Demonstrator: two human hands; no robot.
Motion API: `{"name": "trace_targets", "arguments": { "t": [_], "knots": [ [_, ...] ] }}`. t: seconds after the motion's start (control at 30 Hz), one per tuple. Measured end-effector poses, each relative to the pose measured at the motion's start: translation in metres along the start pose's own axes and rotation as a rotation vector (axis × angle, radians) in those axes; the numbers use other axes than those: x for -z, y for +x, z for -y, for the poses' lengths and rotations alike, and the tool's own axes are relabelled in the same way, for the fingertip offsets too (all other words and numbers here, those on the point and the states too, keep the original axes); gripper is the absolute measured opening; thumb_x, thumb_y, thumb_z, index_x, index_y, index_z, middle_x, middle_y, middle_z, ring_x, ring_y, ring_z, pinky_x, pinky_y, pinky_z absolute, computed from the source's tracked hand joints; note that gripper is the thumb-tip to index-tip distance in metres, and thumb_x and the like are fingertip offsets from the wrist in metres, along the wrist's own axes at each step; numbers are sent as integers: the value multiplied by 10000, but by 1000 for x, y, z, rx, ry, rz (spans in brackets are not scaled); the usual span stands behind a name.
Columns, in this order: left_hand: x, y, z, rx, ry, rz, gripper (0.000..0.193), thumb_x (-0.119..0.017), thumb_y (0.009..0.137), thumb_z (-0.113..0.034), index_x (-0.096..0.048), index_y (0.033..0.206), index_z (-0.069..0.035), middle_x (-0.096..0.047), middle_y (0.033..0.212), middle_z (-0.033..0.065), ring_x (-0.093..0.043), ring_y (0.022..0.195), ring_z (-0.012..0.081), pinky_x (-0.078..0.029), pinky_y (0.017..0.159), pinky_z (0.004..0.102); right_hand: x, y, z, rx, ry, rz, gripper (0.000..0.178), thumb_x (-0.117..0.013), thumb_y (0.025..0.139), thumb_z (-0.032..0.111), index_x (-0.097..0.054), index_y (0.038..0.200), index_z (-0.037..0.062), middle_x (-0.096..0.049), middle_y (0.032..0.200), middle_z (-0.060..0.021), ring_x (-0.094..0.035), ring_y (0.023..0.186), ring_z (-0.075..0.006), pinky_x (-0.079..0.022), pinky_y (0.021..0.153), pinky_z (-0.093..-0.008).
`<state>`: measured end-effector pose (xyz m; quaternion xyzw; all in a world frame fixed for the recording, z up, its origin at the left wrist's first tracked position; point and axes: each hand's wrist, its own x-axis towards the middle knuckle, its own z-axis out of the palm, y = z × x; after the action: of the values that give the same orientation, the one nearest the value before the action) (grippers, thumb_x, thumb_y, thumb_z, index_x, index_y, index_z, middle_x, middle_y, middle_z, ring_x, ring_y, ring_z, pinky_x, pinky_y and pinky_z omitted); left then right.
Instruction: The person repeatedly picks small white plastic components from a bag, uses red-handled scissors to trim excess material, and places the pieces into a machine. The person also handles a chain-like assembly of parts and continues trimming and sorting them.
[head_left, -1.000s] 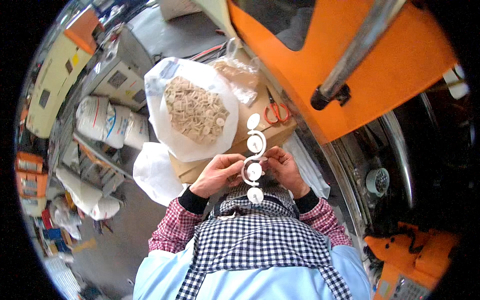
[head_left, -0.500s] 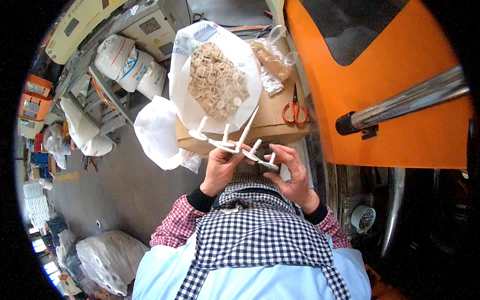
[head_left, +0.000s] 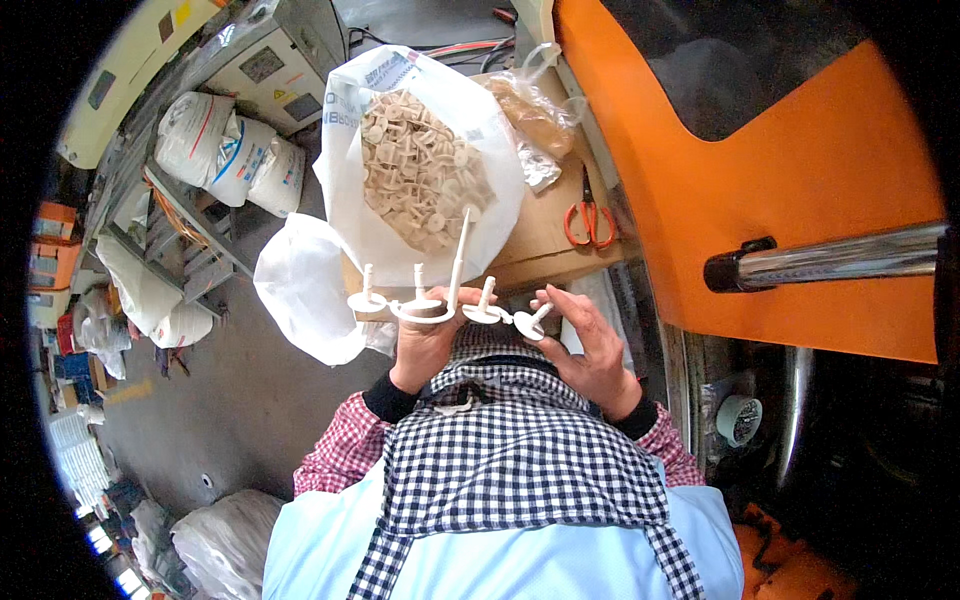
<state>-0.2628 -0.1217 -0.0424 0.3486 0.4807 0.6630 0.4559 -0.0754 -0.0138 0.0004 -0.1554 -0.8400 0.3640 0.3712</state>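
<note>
A white moulded plastic sprue [head_left: 434, 317] lies across in front of me, with several round discs on its runner, each bearing a short stem, and one long tapered spike standing up. My left hand [head_left: 422, 350] is closed round the middle of it from below; its fingertips are partly hidden. At the right end, my right hand [head_left: 597, 352] has thumb and fingers on the last disc [head_left: 529, 325], whose stem tilts up to the right. Just beyond the hands stands a big white bag [head_left: 345, 190] filled with loose beige disc-and-stem pieces [head_left: 418, 165].
Red-handled scissors [head_left: 589, 222] lie on the cardboard surface [head_left: 545, 262] right of the bag, below a clear plastic bag [head_left: 535, 95] with brown contents. An orange machine panel [head_left: 700, 200] with a metal bar [head_left: 850, 262] rises at the right. White sacks [head_left: 230, 150] sit at the left.
The sprue has turned, so its stems now point more upright and its left end sits lower. My right fingers have closed in on the end disc. The view has shifted slightly.
</note>
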Motion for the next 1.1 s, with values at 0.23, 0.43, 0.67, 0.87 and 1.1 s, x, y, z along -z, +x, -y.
{"name": "trace_targets", "arguments": {
  "t": [0.23,0.43,0.67,0.87,1.1],
  "knots": [
    [21,4,-9,25,-204,-34,132,-533,875,-5,-587,990,31,-627,1028,139,-593,983,215,-466,884,337,-26,13,1,-83,-59,-19,442,-702,730,36,-532,1136,-13,-605,1051,-160,-616,923,-280,-492,805,-350],
    [36,6,-6,-78,-230,22,163,-516,881,6,-611,1013,11,-627,1028,94,-591,962,174,-469,869,304,-27,58,26,-65,-156,125,762,-758,695,335,-412,1286,0,-426,1292,-199,-479,1133,-338,-422,925,-401],
    [43,1,-3,33,-497,142,313,-615,818,-24,-552,1124,-34,-599,1066,73,-568,982,156,-460,872,292,-69,108,56,195,-106,150,588,-731,692,240,-507,1179,-1,-515,1187,-197,-536,998,-337,-439,829,-414],
    [45,1,1,104,-490,64,405,-627,782,15,-506,1166,-32,-561,1114,54,-555,981,142,-483,831,295,-85,99,43,212,-55,174,517,-727,700,69,-520,1167,-9,-580,1064,-169,-591,930,-281,-484,783,-361],
    [55,-3,-44,-22,-135,57,518,-563,813,4,-397,1303,7,-490,1252,132,-484,1146,190,-405,967,330,-74,87,41,186,-152,83,486,-696,718,60,-511,1160,-21,-567,1029,-159,-572,872,-292,-481,741,-357]
  ]
}}
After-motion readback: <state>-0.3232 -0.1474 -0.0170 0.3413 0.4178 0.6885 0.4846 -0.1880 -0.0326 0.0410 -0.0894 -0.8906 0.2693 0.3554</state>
